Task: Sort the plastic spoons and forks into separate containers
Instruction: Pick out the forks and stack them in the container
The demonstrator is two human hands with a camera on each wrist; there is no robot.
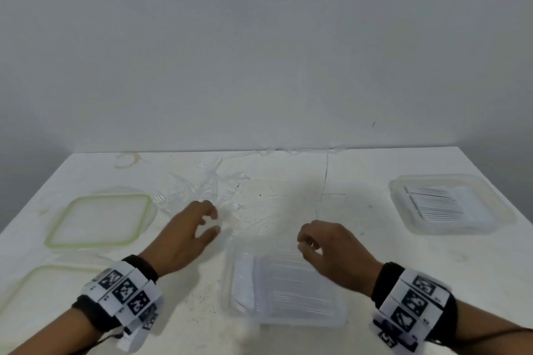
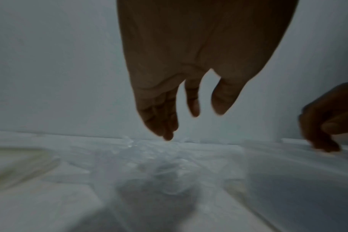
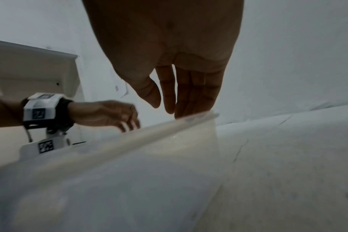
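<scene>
Beyond the near clear plastic container (image 1: 284,317), the heap of transparent plastic forks and spoons (image 1: 213,187) is approached by the spread left hand (image 1: 184,236); the loosely curled, empty right hand (image 1: 334,251) is held over the rim. One piece must be singled out and pinched.

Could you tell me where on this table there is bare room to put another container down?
The widest bare patch of the table lies between the right hand and the far-right container. It is crowded at the clear cutlery pile beyond the left hand, and the two green-rimmed lids fill the left side.
</scene>
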